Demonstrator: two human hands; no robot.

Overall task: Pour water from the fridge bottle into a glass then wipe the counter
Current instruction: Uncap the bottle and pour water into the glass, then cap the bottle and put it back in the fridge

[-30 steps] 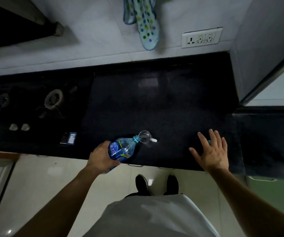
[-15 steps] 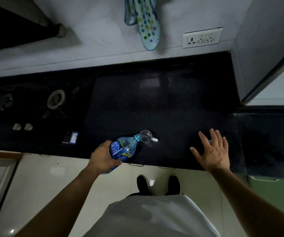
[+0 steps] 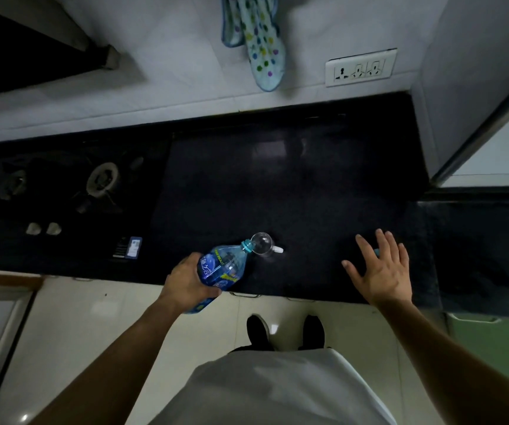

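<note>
My left hand (image 3: 189, 279) grips a blue-labelled plastic bottle (image 3: 224, 265) near its base and holds it tilted, with its uncapped mouth at the rim of a small clear glass (image 3: 263, 244). The glass stands near the front edge of the black counter (image 3: 293, 191). A small white piece, perhaps the glass's handle, shows at its right side. My right hand (image 3: 380, 269) lies flat on the counter to the right, fingers spread. A small blue thing, mostly hidden, peeks out beside its fingers.
A gas stove (image 3: 63, 191) fills the counter's left part, with a small box (image 3: 133, 247) at its front right. A dotted cloth (image 3: 257, 41) hangs on the tiled wall above, beside a socket plate (image 3: 360, 67). A grey wall edge bounds the right.
None of the hands, bottle or glass has visibly moved; the view has only shifted slightly.
</note>
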